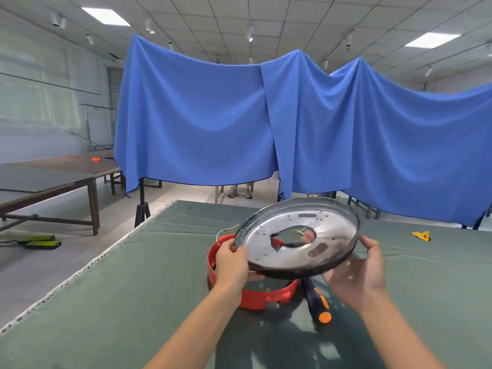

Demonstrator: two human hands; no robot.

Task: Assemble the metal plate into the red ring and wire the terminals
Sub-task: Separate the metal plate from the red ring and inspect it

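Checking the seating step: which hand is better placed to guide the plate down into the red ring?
Left, probably. The left hand grips the metal plate at its rim directly over the red ring; the right hand supports the rim beyond the ring's right side.

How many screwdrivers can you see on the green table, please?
1: a black-and-orange screwdriver lies beside the red ring, under the tilted metal plate. Others may be hidden behind the plate.

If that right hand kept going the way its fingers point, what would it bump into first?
Probably the round shiny metal plate: the right hand already touches its dark rim, fingers aimed up along the edge. Depth is unclear.
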